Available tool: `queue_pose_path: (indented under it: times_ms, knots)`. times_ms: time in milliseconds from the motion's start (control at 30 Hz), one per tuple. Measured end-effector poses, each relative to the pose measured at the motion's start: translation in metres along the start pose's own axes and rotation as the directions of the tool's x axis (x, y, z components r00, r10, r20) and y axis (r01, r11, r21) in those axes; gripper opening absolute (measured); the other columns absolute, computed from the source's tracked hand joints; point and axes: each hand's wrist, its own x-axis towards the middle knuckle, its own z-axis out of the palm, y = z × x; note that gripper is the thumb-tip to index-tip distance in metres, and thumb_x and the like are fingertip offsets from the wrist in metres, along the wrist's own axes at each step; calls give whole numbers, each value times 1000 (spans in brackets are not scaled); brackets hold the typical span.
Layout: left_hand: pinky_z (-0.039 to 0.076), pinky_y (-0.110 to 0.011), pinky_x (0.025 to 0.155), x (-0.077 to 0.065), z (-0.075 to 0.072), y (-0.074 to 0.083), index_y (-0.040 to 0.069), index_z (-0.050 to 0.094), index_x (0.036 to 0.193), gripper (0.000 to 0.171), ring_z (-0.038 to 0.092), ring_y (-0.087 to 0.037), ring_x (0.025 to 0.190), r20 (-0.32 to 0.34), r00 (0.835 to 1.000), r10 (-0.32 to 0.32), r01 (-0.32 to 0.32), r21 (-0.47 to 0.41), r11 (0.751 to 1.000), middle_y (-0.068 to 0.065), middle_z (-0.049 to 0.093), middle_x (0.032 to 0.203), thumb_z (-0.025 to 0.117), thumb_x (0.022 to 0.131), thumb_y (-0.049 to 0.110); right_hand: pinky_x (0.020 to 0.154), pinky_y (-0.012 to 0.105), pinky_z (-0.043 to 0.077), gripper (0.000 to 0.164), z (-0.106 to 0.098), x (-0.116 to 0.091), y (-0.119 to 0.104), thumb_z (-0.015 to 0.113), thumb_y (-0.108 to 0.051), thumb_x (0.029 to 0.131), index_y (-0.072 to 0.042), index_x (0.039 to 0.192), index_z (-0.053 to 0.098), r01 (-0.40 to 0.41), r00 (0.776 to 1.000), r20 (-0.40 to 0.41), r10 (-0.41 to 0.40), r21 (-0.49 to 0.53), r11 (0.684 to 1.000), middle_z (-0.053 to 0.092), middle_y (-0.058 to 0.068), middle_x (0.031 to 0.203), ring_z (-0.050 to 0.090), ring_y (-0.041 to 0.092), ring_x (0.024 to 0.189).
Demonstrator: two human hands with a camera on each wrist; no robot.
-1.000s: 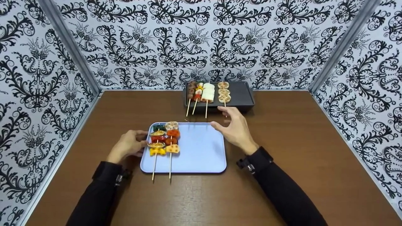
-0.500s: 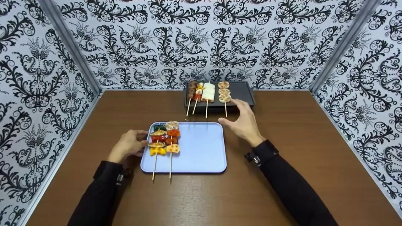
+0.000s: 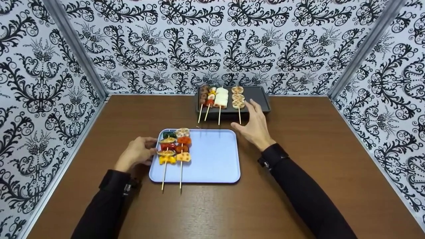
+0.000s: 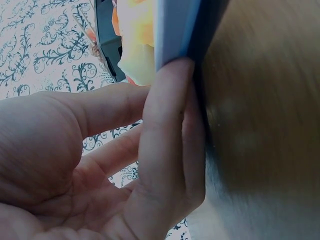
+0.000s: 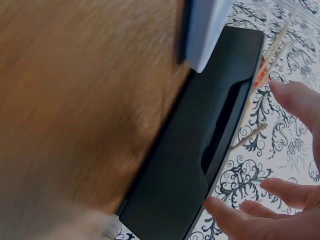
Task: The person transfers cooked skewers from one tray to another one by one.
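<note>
Two vegetable skewers (image 3: 168, 146) lie on the left side of a blue tray (image 3: 214, 157), where a person's left hand (image 3: 136, 153) rests against the rim; from here I cannot tell whether it grips. By the tray's far right corner, the right hand (image 3: 255, 127) hovers, thumb and fingers spread, beside a lotus-slice skewer (image 3: 238, 97) on a black grill (image 3: 256, 98), apparently a pickup that next calls for pinching the stick.

text: none legible | labels, brands: none legible | numbers, signs: none legible
</note>
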Motion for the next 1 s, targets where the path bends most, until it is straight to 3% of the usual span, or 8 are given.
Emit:
queue_pose_path:
  times_ms: [133,400,567,733,1000]
  knots:
    - [67,-36,67,-1,2,-1,11,52,150,49,75,-20,81,-12,1000,-2,2,12,1000,-27,60,142,62,101,14,124,48,39,89,4,2,0,88,-31,79,-8,154,44,40,999,-12,-40,-19,999,39,19,161,44,39,146]
    - [67,-35,69,-1,1,1,13,52,150,49,75,-22,86,-12,1000,-19,20,23,1000,-25,59,144,61,102,15,119,48,45,67,8,6,0,82,-6,81,5,142,56,110,990,-88,-111,-14,994,56,24,146,55,41,135]
    - [67,-35,69,-2,1,1,13,52,150,48,75,-22,85,-10,1000,-27,27,22,999,-26,60,143,61,103,15,104,45,57,54,9,6,-1,78,-2,82,6,134,63,136,985,-103,-137,-17,991,64,24,133,65,39,119]
    - [67,-35,69,-2,1,2,13,52,150,49,75,-22,85,-10,1000,-27,28,23,999,-26,60,143,61,103,15,84,40,65,37,8,6,-2,74,-1,85,6,121,71,130,985,-106,-134,-43,991,71,23,116,72,37,100]
    - [67,-34,68,-2,1,3,11,53,149,49,74,-22,84,-15,1000,-7,7,37,999,-26,60,142,62,102,13,79,41,64,18,0,7,-8,73,-3,86,2,102,79,25,996,-85,-29,-54,998,77,19,97,76,31,86]
